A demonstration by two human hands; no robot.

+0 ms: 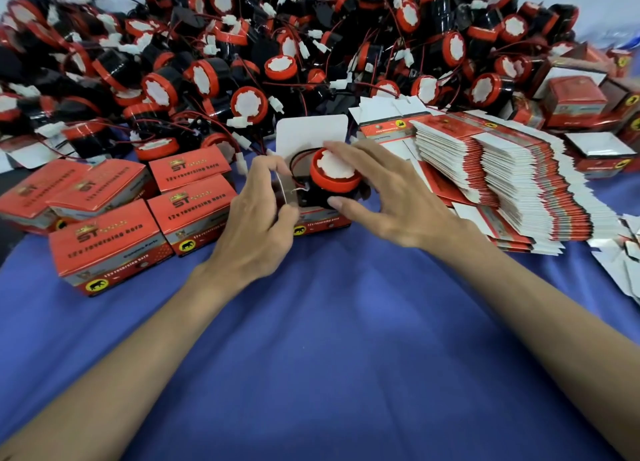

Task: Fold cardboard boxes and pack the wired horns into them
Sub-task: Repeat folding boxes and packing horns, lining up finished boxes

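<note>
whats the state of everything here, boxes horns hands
open box, top flap up, not yet closed
horn, red face up, sitting partly in the open box
left hand, pinches the open box's side flap
right hand, grips the horn
closed boxes, shut, grouped at left
flat boxes, unfolded, stacked at right
horn pile, loose, unpacked

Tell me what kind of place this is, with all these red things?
Probably a small packing workshop: a huge pile of wired horns, a stack of flat boxes, and closed boxes beside an open box with a horn sticking out.
</note>
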